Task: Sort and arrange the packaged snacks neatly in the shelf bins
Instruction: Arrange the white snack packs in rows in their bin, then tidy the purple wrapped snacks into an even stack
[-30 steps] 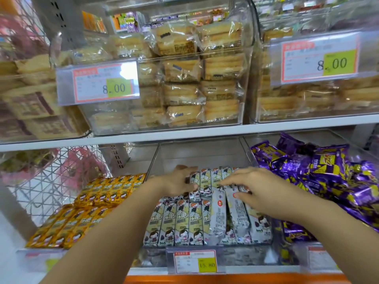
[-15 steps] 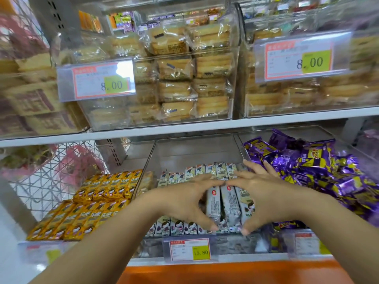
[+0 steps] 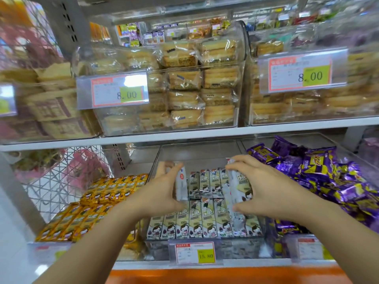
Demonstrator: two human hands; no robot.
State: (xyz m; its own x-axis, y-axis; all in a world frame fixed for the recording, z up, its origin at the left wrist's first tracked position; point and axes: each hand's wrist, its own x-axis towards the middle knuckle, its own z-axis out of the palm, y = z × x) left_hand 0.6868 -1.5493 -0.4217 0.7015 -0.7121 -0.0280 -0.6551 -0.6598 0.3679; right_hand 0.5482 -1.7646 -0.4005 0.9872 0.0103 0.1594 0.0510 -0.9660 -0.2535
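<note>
In the middle of the frame, the left hand and right hand are each cupping around upright snack bars. They are squeezing the bars together, probably so the row is sitting straight in the clear bin.

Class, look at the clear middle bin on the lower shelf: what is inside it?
The middle bin holds pale snack bars in neat rows. The left hand and right hand each lift a few at the sides, covering some bars. The back is bare.
</note>
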